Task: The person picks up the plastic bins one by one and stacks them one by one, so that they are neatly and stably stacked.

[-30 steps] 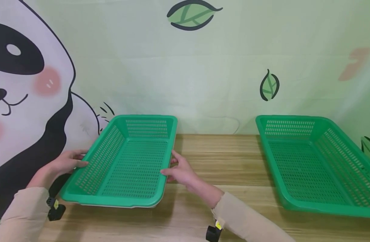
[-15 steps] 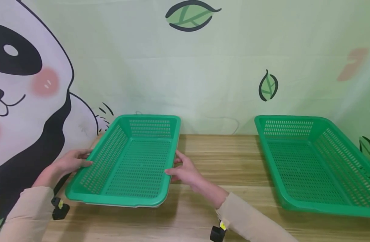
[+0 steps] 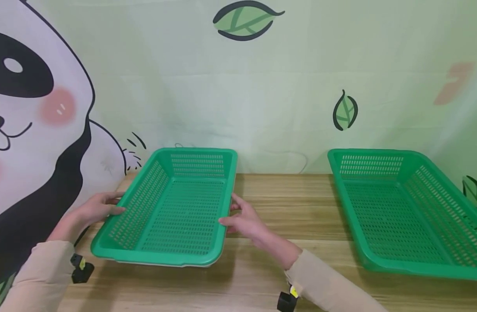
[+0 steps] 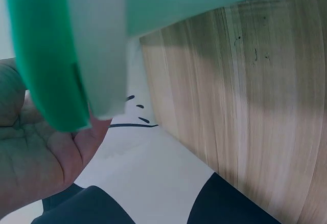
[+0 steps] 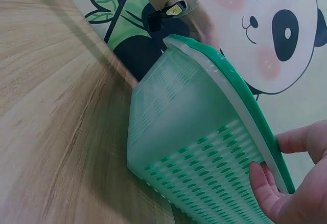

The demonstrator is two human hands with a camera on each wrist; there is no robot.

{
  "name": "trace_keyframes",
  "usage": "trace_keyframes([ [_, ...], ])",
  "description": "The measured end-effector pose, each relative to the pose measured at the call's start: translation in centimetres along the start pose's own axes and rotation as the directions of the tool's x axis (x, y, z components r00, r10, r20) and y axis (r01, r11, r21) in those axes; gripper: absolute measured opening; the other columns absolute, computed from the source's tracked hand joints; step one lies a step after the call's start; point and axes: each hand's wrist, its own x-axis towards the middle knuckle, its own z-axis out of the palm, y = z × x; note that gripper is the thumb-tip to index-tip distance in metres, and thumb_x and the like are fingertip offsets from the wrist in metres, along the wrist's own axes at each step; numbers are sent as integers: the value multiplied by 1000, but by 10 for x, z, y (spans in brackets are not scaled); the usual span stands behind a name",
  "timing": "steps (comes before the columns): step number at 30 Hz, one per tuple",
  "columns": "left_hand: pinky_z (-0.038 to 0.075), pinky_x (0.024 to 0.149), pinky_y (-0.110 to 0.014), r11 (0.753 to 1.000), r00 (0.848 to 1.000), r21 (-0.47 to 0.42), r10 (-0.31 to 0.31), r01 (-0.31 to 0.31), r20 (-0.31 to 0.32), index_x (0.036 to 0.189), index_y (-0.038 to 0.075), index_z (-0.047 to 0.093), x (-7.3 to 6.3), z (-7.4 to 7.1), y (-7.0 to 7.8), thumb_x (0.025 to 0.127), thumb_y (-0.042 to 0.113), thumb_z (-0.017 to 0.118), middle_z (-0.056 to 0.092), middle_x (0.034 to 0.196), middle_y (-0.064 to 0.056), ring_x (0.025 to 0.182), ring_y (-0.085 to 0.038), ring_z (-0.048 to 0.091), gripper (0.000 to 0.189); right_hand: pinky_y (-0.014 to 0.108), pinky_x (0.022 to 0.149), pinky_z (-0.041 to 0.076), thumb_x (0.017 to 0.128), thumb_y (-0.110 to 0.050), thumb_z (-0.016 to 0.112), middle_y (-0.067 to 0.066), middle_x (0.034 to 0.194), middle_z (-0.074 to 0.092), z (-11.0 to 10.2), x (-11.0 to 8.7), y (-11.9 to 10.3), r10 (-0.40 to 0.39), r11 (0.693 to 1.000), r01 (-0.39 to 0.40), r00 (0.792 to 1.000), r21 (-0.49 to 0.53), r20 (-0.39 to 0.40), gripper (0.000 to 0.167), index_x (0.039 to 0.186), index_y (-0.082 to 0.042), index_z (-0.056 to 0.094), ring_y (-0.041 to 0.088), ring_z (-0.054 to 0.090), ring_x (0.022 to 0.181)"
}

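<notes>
A green plastic basket [image 3: 185,212] with slotted walls sits nested in a whitish basket [image 5: 189,116], whose pale wall shows from outside in the right wrist view. My left hand [image 3: 99,209] holds the pair by the left rim, thumb over the top. On the opposite side my right hand [image 3: 246,220] pinches the rim, its thumb on top and fingers beneath. Both nested baskets are held up over the wooden table [image 3: 281,208], near its left end. In the left wrist view, the white rim [image 4: 99,45] lies right against the green one.
A second green basket [image 3: 398,216], also slotted, stands at the right of the table. Behind the table hangs a pale green cloth [image 3: 277,86] printed with a panda and leaves. Each wrist carries a small black camera [image 3: 287,301].
Both hands have carried the nested baskets steadily a little to the right, keeping their grip on the rims. The basket on the right stays put.
</notes>
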Motion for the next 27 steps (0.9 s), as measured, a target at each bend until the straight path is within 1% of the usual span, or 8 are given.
trace_keyframes([
  [5, 47, 83, -44, 1000, 1000, -3, 2, -2, 0, 137, -13, 19, 1, 3, 3, 91, 11, 51, 40, 124, -34, 97, -26, 53, 61, 31, 70, 54, 77, 4, 63, 17, 108, 43, -5, -1, 0, 10, 1000, -10, 1000, -15, -3, 81, 144, -5, 19, 16, 59, 76],
  [10, 46, 84, -44, 1000, 1000, -21, -11, 11, 12, 138, -12, 17, 0, 4, 6, 92, 12, 49, 39, 125, -33, 98, -27, 51, 61, 32, 69, 54, 77, 5, 63, 17, 107, 43, -8, -1, -1, -2, 1000, 2, 1000, -24, 12, 79, 144, -6, 21, 16, 59, 74],
  [15, 49, 81, -40, 1000, 1000, -21, 15, -15, 9, 137, -13, 19, 1, 6, 7, 91, 10, 50, 42, 122, -33, 93, -23, 54, 60, 33, 70, 54, 78, 5, 63, 18, 110, 43, -11, -4, -2, -7, 1000, 7, 1000, -24, 12, 79, 144, -6, 20, 16, 59, 75],
  [18, 50, 80, -41, 999, 999, -14, 35, -35, 6, 136, -14, 20, 2, 7, 9, 90, 10, 51, 42, 121, -34, 92, -22, 56, 61, 35, 72, 54, 78, 5, 62, 19, 112, 42, -14, -5, -2, -6, 1000, 6, 1000, -22, 11, 80, 144, -7, 20, 17, 60, 75],
  [21, 49, 81, -43, 999, 999, -17, 39, -39, 8, 137, -13, 21, 2, 9, 11, 90, 11, 52, 42, 122, -34, 93, -23, 56, 61, 36, 71, 54, 78, 5, 63, 20, 112, 43, -18, -5, -1, -9, 1000, 10, 1000, -24, 8, 80, 144, -8, 20, 17, 60, 74],
  [27, 48, 82, -45, 999, 999, -20, 34, -34, 13, 137, -12, 21, 3, 12, 15, 91, 12, 52, 41, 124, -34, 95, -25, 55, 61, 35, 69, 54, 76, 6, 63, 19, 110, 44, -24, -4, 0, -5, 999, 5, 1000, -39, -6, 79, 144, -7, 22, 17, 60, 72],
])
